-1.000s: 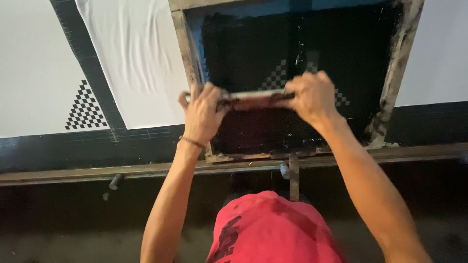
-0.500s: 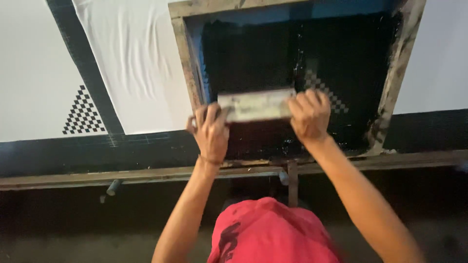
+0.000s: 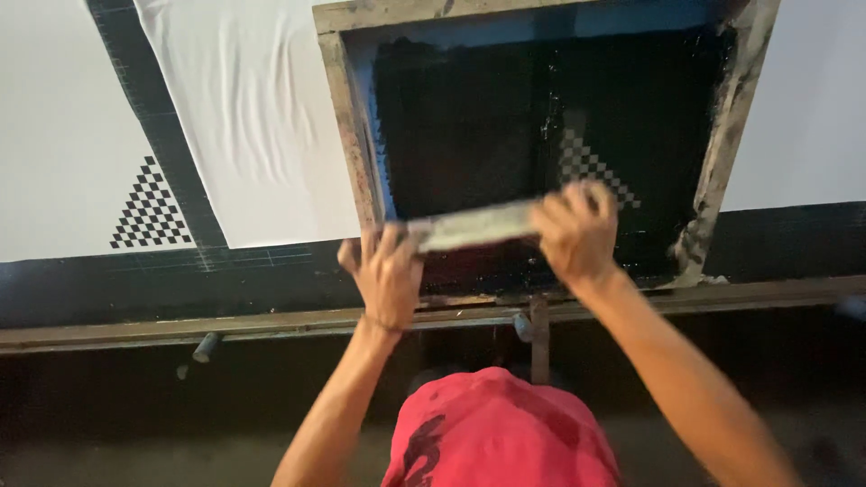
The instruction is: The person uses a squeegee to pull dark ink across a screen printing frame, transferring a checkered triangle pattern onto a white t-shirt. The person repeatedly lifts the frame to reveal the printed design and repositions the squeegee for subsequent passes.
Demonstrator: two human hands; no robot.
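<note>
uneven light, motion smearing the hands

bright light is washing the white cloth [image 3: 262, 117] almost flat, while the dark screen [image 3: 541, 135] and the space under the table edge are sinking into murk; both hands and the far right edge are blurring, faint glints are speckling the wet ink.

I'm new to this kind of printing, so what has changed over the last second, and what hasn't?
Both hands, left hand and right hand, have pushed the squeegee away from the person, up the black screen, and it now tilts, right end higher. Nothing was let go. The wooden frame, white fabric and checkered triangle print stayed put.
</note>
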